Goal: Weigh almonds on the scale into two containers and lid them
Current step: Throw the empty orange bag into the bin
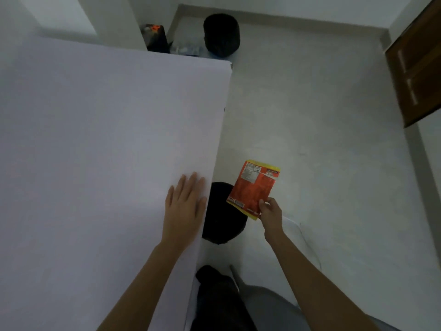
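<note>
We see the left hand [185, 203] lying flat on the white table [95, 151] near its right edge, fingers extended and close together. The right hand [270, 212] pinches the lower corner of a flat, glossy orange-red packet [253, 187] with yellow borders, held off the table above a round black stool [223, 215] and the pale floor [322, 139]. The tabletop looks smooth and matte. Farther off stand a second black round seat [221, 34], a dark box [156, 38] and a brown wooden door [420, 68].
</note>
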